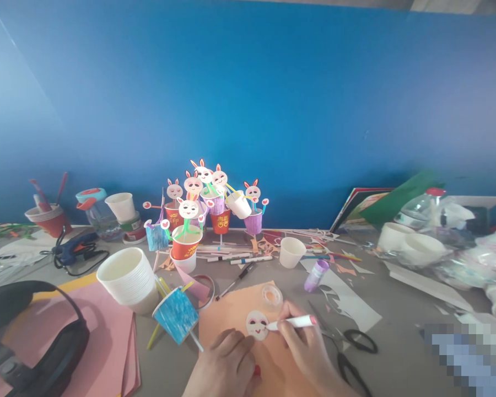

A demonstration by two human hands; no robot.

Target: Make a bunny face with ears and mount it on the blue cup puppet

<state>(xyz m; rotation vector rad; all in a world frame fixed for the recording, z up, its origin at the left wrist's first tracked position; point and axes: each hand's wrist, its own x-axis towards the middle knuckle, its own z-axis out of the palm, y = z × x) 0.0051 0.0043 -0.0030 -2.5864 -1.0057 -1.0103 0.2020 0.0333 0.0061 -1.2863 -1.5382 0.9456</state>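
My right hand grips a white marker with a red end. The marker's tip meets the right edge of a round white paper face with drawn eyes, pink cheeks and a mouth. My left hand rests beside the face, fingers curled and close together, fingertips near its lower left edge. A small red cap-like piece sticks out from under that hand; the rest of it is hidden. Both hands are over an orange paper sheet. A roll of clear tape sits on the sheet above the face.
A blue-coloured cup and stacked white cups stand left, near black headphones. Scissors lie right of my right hand. Behind are a purple glue stick, paper scraps and several rabbit-faced cups.
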